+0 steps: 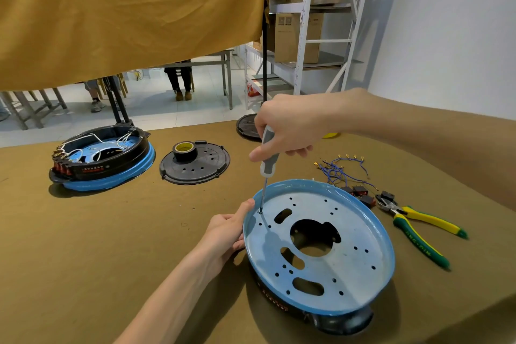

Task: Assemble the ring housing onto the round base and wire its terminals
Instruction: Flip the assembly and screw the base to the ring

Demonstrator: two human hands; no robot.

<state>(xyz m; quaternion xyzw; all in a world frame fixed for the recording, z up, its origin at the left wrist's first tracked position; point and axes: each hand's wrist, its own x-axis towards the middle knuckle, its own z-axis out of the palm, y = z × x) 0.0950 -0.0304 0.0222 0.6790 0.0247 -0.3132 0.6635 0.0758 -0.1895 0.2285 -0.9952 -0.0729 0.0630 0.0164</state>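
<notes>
- Fingers of your right hand (290, 131) are curled round the grey-and-white handle of a screwdriver (268, 159), held nearly upright, its tip set in a small hole near the left edge of the round base (349, 232).
- Your left hand (227, 234) grips the left rim of that base, thumb lying over the blue lip and the other fingers tucked under the edge.
- The round base lies in front of you on the table (111, 246), pale blue face up, pierced with slots, small holes and a big central opening; the black ring housing (343, 324) shows beneath it along the near edge.
- Just right of the base lie green-and-yellow pliers (418, 227), a few black-and-red switches (360, 194) and a tangle of blue wires (337, 169) with metal terminals.
- Further left on the table sits a black perforated cover (201, 169) with a roll of black tape (184, 151) on top.
- Far left stands a second unit (106, 162), black ring on a blue base, with white wires inside.
- Another black disc (247, 127) lies at the far table edge behind your right hand.
</notes>
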